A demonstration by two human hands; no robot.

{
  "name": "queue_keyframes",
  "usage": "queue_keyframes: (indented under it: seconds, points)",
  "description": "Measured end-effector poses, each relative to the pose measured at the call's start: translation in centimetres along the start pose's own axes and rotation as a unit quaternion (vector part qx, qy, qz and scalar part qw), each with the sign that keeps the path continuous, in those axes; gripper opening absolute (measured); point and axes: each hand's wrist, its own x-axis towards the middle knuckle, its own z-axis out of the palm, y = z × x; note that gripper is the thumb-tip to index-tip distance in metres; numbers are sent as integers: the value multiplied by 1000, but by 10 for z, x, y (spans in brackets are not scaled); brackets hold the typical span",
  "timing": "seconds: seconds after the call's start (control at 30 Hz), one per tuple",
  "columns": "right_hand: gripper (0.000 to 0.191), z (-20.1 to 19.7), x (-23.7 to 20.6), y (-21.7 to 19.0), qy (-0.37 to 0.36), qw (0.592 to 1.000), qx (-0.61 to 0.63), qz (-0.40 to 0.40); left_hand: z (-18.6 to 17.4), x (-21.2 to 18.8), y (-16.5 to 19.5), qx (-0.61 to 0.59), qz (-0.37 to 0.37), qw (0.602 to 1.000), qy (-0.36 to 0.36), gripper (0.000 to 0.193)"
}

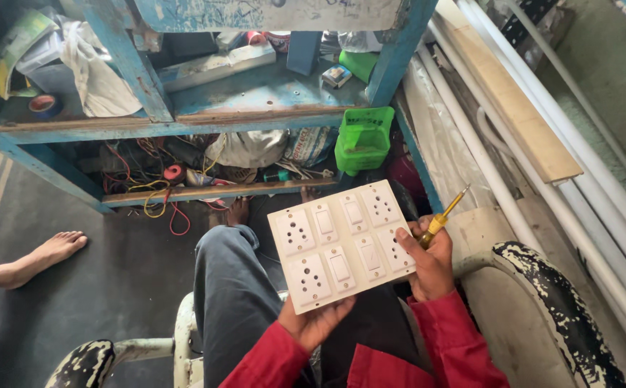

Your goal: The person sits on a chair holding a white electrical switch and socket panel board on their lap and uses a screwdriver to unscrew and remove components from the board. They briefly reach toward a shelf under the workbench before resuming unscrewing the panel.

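**A:** Where is the switch plate (343,244) in your grip?

**B:** You hold the white plate face up over your lap. Your left hand (314,323) cups its near edge from below, palm up, fingers spread under the plate. Your right hand (430,260) clamps the plate's right edge, thumb on the face beside the last socket.

**A:** Which way does it run?

**B:** Its long axis runs left to right across you, the right end tilted away from you. Two rows of sockets and rocker switches follow that axis.

**A:** Anything else in your right hand?

**B:** Yes, a yellow-handled screwdriver (446,216) is pinched in the same closed fingers. It sticks out past the plate's right edge, tip pointing up and to the right.

**A:** And around the plate?

**B:** Beyond its far edge hangs a green plastic bin (364,139) on a blue wooden rack (255,115). Right of the plate lie white pipes (578,215). Far to the plate's left, another person's bare foot (47,253) rests on the floor.
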Motion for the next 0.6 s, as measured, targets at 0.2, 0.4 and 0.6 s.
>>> queue_keyframes:
  seconds: [0.2, 0.4, 0.6]
  points:
    - [37, -2, 1, 7, -10, 999, 31, -3, -45, 8, -12, -5, 10, 1000, 17, 47]
    - [37, 0, 2, 9, -11, 1000, 27, -10, -56, 10, -10, -2, 22, 1000, 17, 49]
    - [36, 4, 2, 11, -15, 999, 36, -17, -31, 4, -8, 11, -11, 1000, -23, 49]
